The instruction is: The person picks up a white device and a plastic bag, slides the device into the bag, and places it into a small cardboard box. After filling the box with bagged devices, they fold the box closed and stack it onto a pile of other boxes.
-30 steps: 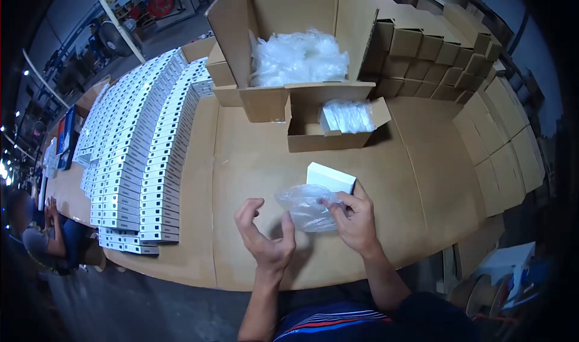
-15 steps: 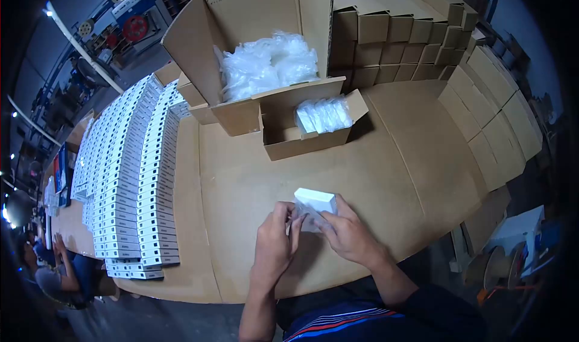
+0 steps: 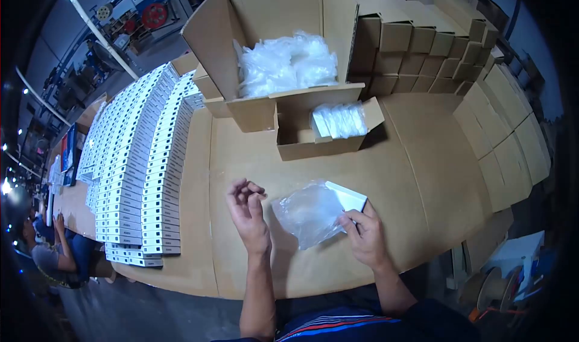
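Observation:
My right hand (image 3: pixel 367 239) grips a small flat white box (image 3: pixel 346 195) together with a clear plastic bag (image 3: pixel 309 216), thumb in front and fingers behind. The bag spreads out to the left of the box, over the brown tabletop. To the left of the bag, my left hand (image 3: pixel 248 212) is raised and apart from it, palm turned up, fingers loosely bent with nothing in them. Beyond both hands stands an open cardboard carton (image 3: pixel 322 151), with a row of plastic-wrapped white packs (image 3: pixel 341 120) in its right half.
A tall open carton (image 3: pixel 208 49) holds a heap of clear bags (image 3: pixel 286 64). Long stacks of white boxes (image 3: pixel 163 191) line the left side. Brown cartons (image 3: pixel 416 40) are piled at the back, more (image 3: pixel 509 134) at the right. A person (image 3: pixel 57 254) sits far left.
My left hand has let go of the bag and moved left, opening. The bag is now spread wide beside the box, which stays in my right hand. The view has shifted slightly.

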A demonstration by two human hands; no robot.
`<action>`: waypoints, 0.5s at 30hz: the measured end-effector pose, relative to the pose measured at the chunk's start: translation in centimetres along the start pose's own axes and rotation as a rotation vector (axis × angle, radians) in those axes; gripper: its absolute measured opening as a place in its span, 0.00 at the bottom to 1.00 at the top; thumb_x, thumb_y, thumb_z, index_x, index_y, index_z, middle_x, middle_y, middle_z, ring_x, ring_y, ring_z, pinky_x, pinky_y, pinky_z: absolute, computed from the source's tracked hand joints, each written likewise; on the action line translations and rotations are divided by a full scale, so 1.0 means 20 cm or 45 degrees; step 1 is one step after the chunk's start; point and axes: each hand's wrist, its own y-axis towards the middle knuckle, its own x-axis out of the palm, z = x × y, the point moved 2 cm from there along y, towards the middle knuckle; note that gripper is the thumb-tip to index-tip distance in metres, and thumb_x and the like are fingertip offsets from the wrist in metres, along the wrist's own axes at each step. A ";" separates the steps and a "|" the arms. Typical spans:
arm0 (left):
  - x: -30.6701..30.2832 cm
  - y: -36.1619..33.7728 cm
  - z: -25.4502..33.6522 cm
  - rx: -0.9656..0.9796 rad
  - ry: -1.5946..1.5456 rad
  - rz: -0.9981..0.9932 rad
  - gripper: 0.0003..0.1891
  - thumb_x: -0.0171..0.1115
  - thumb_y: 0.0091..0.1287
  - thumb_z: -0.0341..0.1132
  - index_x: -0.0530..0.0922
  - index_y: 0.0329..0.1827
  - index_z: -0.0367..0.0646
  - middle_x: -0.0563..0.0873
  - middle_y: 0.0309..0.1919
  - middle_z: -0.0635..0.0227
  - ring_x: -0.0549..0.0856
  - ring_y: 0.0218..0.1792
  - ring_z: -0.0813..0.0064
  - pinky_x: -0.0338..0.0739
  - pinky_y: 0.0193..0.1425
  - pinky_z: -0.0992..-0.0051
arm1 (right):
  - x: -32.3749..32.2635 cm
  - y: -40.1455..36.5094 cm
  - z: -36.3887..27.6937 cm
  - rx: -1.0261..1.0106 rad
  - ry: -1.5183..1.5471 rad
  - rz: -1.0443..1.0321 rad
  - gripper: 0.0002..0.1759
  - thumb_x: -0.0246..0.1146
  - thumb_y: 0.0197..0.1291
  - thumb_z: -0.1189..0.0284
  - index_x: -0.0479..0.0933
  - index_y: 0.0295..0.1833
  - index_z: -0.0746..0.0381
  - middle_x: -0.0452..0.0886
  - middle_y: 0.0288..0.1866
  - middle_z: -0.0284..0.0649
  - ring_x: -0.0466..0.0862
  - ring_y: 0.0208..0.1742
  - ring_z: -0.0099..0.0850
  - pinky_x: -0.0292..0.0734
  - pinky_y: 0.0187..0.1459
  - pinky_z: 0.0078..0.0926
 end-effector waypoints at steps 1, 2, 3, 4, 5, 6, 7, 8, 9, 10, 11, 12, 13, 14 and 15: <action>-0.04 -0.05 -0.02 -0.167 -0.170 -0.111 0.29 0.64 0.79 0.40 0.63 0.76 0.38 0.77 0.60 0.60 0.78 0.64 0.70 0.77 0.64 0.68 | 0.00 0.00 -0.02 -0.014 -0.034 0.045 0.07 0.70 0.67 0.76 0.85 0.42 0.70 0.79 0.45 0.50 0.82 0.41 0.42 0.77 0.41 0.36; -0.05 -0.11 -0.03 -0.278 -0.208 -0.208 0.31 0.67 0.76 0.39 0.64 0.76 0.37 0.79 0.61 0.59 0.78 0.64 0.70 0.77 0.65 0.68 | 0.00 0.00 -0.03 -0.022 -0.069 0.089 0.07 0.70 0.67 0.76 0.85 0.43 0.71 0.79 0.45 0.50 0.82 0.41 0.42 0.77 0.41 0.36; -0.04 -0.16 -0.02 -0.388 -0.245 -0.307 0.33 0.70 0.74 0.38 0.65 0.76 0.36 0.80 0.61 0.58 0.79 0.65 0.69 0.77 0.66 0.67 | 0.01 0.01 -0.03 -0.085 -0.115 0.127 0.07 0.70 0.67 0.76 0.84 0.43 0.71 0.79 0.45 0.50 0.82 0.42 0.42 0.77 0.42 0.36; -0.01 -0.20 -0.01 -0.503 -0.279 -0.406 0.35 0.73 0.72 0.36 0.65 0.76 0.36 0.81 0.62 0.58 0.80 0.66 0.69 0.77 0.67 0.67 | 0.02 0.01 -0.02 -0.144 -0.160 0.164 0.07 0.70 0.67 0.77 0.84 0.43 0.72 0.79 0.45 0.51 0.82 0.42 0.42 0.78 0.42 0.36; 0.01 -0.22 0.00 -0.558 -0.155 -0.465 0.33 0.75 0.70 0.34 0.68 0.74 0.34 0.83 0.61 0.57 0.82 0.64 0.69 0.78 0.67 0.68 | 0.03 -0.01 -0.02 -0.196 -0.203 0.195 0.07 0.70 0.67 0.77 0.84 0.43 0.72 0.79 0.45 0.51 0.83 0.42 0.42 0.78 0.42 0.36; 0.03 -0.23 0.01 -0.613 -0.031 -0.519 0.32 0.76 0.68 0.32 0.71 0.71 0.33 0.84 0.60 0.57 0.83 0.63 0.68 0.79 0.66 0.68 | 0.04 -0.02 -0.02 -0.180 -0.183 0.140 0.07 0.68 0.68 0.77 0.84 0.44 0.71 0.80 0.46 0.51 0.83 0.44 0.41 0.78 0.44 0.35; 0.05 -0.23 0.02 -0.663 0.091 -0.567 0.31 0.78 0.66 0.30 0.74 0.69 0.32 0.86 0.59 0.56 0.85 0.61 0.68 0.80 0.65 0.68 | 0.05 -0.03 -0.02 -0.170 -0.164 0.081 0.07 0.67 0.70 0.77 0.85 0.46 0.71 0.80 0.47 0.50 0.83 0.46 0.41 0.79 0.47 0.34; 0.06 -0.22 0.03 -0.611 0.109 -0.542 0.28 0.79 0.65 0.30 0.77 0.66 0.32 0.87 0.55 0.57 0.86 0.57 0.69 0.81 0.63 0.68 | 0.06 -0.02 -0.03 -0.166 -0.146 0.022 0.07 0.66 0.71 0.76 0.86 0.47 0.70 0.81 0.48 0.50 0.84 0.47 0.41 0.79 0.49 0.33; 0.07 -0.22 0.04 -0.562 0.128 -0.520 0.25 0.79 0.64 0.29 0.79 0.62 0.31 0.89 0.52 0.58 0.88 0.54 0.70 0.82 0.61 0.69 | 0.05 -0.01 -0.02 -0.166 -0.089 0.018 0.08 0.65 0.72 0.76 0.86 0.49 0.69 0.81 0.50 0.50 0.84 0.50 0.40 0.79 0.52 0.32; 0.08 -0.22 0.05 -0.517 0.148 -0.502 0.22 0.79 0.64 0.28 0.81 0.58 0.31 0.90 0.49 0.59 0.89 0.50 0.71 0.83 0.59 0.69 | 0.03 0.01 -0.01 -0.162 -0.034 0.017 0.10 0.63 0.72 0.76 0.87 0.51 0.68 0.82 0.51 0.50 0.83 0.52 0.40 0.79 0.55 0.31; 0.04 -0.25 -0.01 -0.339 0.344 -0.456 0.18 0.78 0.64 0.27 0.83 0.54 0.32 0.93 0.45 0.59 0.92 0.46 0.70 0.86 0.55 0.71 | 0.00 0.02 0.01 -0.150 0.022 0.015 0.11 0.62 0.73 0.76 0.87 0.52 0.67 0.82 0.52 0.49 0.83 0.55 0.40 0.78 0.58 0.30; 0.03 -0.25 0.01 -0.284 0.438 -0.488 0.18 0.78 0.63 0.26 0.83 0.54 0.33 0.93 0.44 0.60 0.92 0.46 0.70 0.86 0.54 0.71 | -0.05 0.04 0.04 -0.016 0.112 0.059 0.15 0.57 0.77 0.74 0.87 0.58 0.66 0.82 0.56 0.47 0.81 0.61 0.35 0.75 0.64 0.28; 0.03 -0.23 0.05 -0.228 0.530 -0.525 0.18 0.79 0.62 0.26 0.82 0.54 0.34 0.93 0.43 0.61 0.92 0.46 0.71 0.86 0.54 0.72 | -0.09 0.08 0.04 -0.018 0.201 0.112 0.16 0.57 0.77 0.75 0.82 0.63 0.68 0.81 0.58 0.47 0.80 0.61 0.34 0.74 0.64 0.29; 0.04 -0.22 0.07 -0.169 0.620 -0.568 0.19 0.79 0.61 0.25 0.82 0.53 0.35 0.93 0.43 0.61 0.92 0.46 0.71 0.86 0.54 0.72 | -0.13 0.13 0.01 -0.020 0.288 0.170 0.19 0.57 0.77 0.76 0.77 0.69 0.69 0.79 0.59 0.47 0.80 0.61 0.34 0.74 0.65 0.29; 0.04 -0.22 0.07 -0.158 0.609 -0.562 0.18 0.79 0.61 0.25 0.82 0.52 0.35 0.93 0.42 0.61 0.93 0.46 0.71 0.86 0.53 0.72 | -0.14 0.17 -0.05 -0.154 0.366 0.190 0.20 0.58 0.76 0.78 0.74 0.70 0.69 0.78 0.59 0.47 0.80 0.60 0.33 0.74 0.64 0.30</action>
